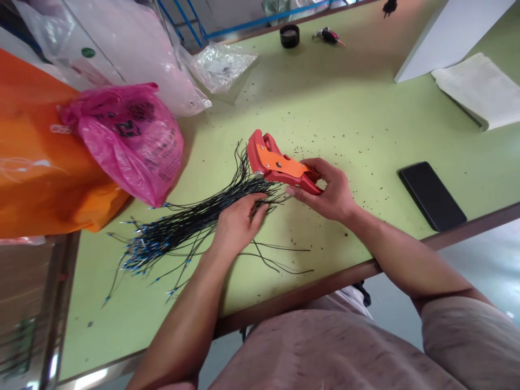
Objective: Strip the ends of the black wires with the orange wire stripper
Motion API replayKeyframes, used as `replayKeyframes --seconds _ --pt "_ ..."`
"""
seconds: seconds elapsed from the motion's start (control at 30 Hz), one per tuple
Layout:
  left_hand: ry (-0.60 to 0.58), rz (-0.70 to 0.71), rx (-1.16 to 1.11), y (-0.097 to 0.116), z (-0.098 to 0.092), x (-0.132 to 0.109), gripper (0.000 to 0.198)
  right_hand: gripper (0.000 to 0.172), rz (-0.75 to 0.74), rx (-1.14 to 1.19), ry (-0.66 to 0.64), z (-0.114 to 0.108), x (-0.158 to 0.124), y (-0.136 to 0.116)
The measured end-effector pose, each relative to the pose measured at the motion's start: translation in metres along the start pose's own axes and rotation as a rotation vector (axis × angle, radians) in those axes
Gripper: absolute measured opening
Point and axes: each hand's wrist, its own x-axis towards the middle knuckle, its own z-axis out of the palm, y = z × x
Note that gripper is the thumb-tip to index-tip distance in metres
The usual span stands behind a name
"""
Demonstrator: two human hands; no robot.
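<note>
My right hand [331,189] is wrapped round the handles of a red and orange wire stripper [270,161], its jaw end pointing up and left above the wires. A bundle of thin black wires [199,216] lies slantwise on the green table, with blue tips gathered at its lower left end. My left hand [239,221] rests over the right part of the bundle, thumb and fingers curled together at the wire ends. Exactly how many wires it grips is hidden. A few loose wires [280,254] stick out to the right below that hand.
Orange [36,157] and pink [138,141] bags stand at the left, beside clear plastic bags [221,65]. A black phone [433,196] lies at the right. Toward the back are a black round cap [290,36], keys [329,36] and a folded cloth [481,89]. Small black bits dot the table [345,108].
</note>
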Motion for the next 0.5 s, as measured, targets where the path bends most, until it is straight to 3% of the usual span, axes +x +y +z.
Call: replayKeyframes --seconds 0.1,0.2,0.37,0.5 --pt "-0.087 0.027 0.065 0.004 0.006 0.011 0.040 0.078 0.006 0.009 -0.022 0.000 0.000 -0.001" --pt "-0.079 0.050 0.137 0.009 0.006 0.017 0.034 0.079 0.006 0.017 -0.032 0.001 0.000 -0.001" --pt "0.098 0.108 0.049 0.011 0.000 0.018 0.028 0.082 0.043 0.116 -0.023 0.000 0.003 -0.002" --pt "0.184 -0.007 -0.151 0.005 0.005 0.014 0.020 0.079 0.134 0.204 -0.042 -0.001 0.005 -0.003"
